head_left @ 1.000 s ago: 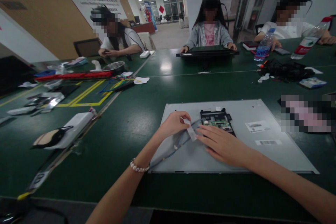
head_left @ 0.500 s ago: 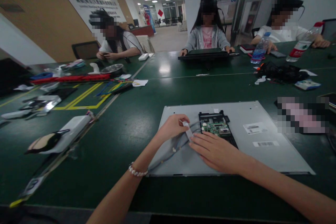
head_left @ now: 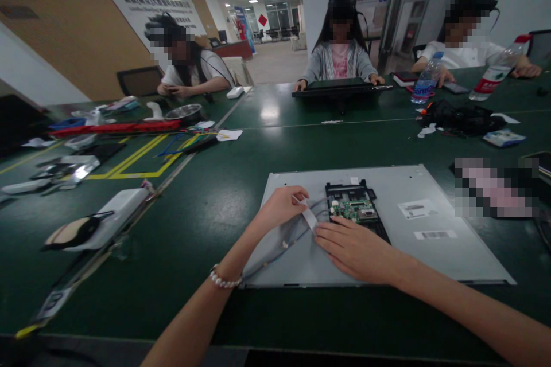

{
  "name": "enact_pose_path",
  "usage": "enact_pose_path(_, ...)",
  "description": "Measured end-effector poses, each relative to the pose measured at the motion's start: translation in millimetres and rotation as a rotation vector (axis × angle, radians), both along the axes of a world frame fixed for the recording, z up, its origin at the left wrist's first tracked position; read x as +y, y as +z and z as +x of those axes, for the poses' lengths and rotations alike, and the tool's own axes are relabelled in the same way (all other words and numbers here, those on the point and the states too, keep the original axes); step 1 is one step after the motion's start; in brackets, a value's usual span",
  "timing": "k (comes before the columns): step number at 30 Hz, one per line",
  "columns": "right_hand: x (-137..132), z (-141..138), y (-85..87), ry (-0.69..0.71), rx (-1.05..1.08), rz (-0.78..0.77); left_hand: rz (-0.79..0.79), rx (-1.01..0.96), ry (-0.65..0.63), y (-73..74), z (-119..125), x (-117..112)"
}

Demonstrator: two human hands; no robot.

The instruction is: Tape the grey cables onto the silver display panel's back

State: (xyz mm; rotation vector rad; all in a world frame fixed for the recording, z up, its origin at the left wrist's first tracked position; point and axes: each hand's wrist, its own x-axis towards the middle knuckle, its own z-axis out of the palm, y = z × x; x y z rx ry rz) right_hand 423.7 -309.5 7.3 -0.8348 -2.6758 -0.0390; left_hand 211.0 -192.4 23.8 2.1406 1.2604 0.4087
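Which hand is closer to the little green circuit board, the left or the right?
Right. The right hand is just by the near edge of the green circuit board; the left hand is farther away, off to its left, pinching a white strip.

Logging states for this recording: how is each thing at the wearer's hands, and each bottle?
White strip: pinched by left grip
Right grip: open, fingers extended
Black frame: partly hidden by right grip
Circuit board: exposed
Metal panel: flat, labels facing up
Cables: lying across the panel
Blue-capped bottle: capped, standing
Red-capped bottle: capped, standing
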Motion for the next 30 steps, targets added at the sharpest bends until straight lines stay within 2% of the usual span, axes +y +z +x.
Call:
enact_pose_path(5,-0.2,0.2,-0.1,0.001,-0.005,0.008,0.111,0.001,-0.056,1.1,-0.5,-0.5)
enact_pose_path(9,0.1,-0.1,0.4,0.0,-0.005,0.004,0.208,0.087,-0.131,7.8,4.7,-6.1)
enact_pose_path(13,1.2,-0.7,1.2,-0.001,-0.006,-0.018,0.208,0.125,-0.224,9.5,8.5,-10.1)
enact_pose_path(19,2.8,-2.8,4.2,0.011,-0.005,-0.044,0.199,0.123,-0.242,5.9,7.3,-7.1)
enact_pose_path(26,-0.6,-1.2,4.7,0.037,-0.028,-0.011,0.101,0.147,-0.324,13.5,2.6,-9.5)
enact_pose_path(30,-5.6,-0.9,8.3,0.046,-0.013,-0.052,0.073,0.145,-0.331,13.8,1.9,-11.8)
